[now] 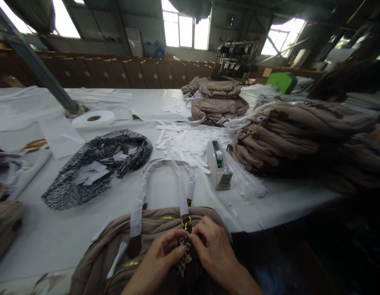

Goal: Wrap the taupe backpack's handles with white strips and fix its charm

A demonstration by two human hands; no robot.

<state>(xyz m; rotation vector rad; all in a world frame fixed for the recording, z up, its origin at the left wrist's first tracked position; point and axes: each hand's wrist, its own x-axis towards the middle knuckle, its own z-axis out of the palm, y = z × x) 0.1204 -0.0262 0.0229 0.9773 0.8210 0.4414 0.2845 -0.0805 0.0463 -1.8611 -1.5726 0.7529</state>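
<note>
A taupe ribbed bag (116,246) lies at the table's front edge, its two handles (181,184) wrapped in white material and standing up behind it. From a gold ring at the base of one handle hangs a leopard-patterned charm (184,258). My left hand (162,252) is pinched at the charm's upper left side. The fingers of my right hand (210,243) are closed on the small metal clasp (187,230) above the charm. Both sets of fingertips nearly meet there and hide part of the clasp.
A tape dispenser (219,166) stands beside clear plastic fasteners (247,180). White strips (190,141) lie behind. Stacked taupe bags (279,135) fill the right. At left are a knitted black-and-white piece (85,180) holding paper slips, a white roll (93,118) and orange-handled scissors (35,144).
</note>
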